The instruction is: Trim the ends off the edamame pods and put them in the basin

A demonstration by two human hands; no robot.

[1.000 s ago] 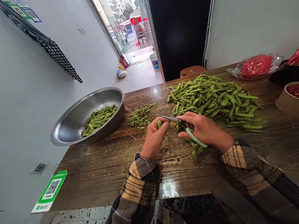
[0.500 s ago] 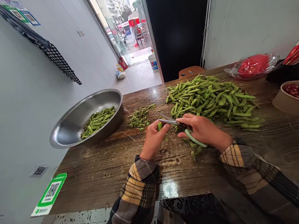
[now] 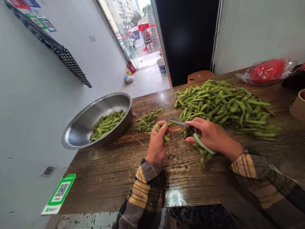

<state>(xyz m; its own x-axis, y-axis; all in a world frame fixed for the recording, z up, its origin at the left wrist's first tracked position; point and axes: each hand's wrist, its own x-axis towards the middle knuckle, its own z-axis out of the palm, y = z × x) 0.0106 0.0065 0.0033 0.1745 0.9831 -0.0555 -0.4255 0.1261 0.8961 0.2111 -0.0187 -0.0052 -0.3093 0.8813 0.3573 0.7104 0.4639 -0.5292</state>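
My left hand (image 3: pixel 157 143) is closed around a few green edamame pods (image 3: pixel 166 137), whose ends poke out between the fingers. In my right hand (image 3: pixel 210 135) is a pair of scissors (image 3: pixel 179 122) with pale green handles. Their blades look closed and point left at the pods, a small gap from my left fingers. Behind my right hand spreads a large heap of edamame pods (image 3: pixel 223 104), and a few more pods lie under that hand. Beyond my left hand is a small pile of trimmed bits (image 3: pixel 149 120).
A steel basin (image 3: pixel 72 133) holding trimmed pods stands tilted at the table's left. A green QR-code card (image 3: pixel 61 193) sits at the left edge. On the right are a red item in clear plastic (image 3: pixel 268 71) and a paper bowl (image 3: pixel 303 110) of dark red pieces.
The scissor blades have gone from spread to closed and have drawn slightly away from my left hand. My left hand has turned its pods a little. The whole view has shifted slightly.
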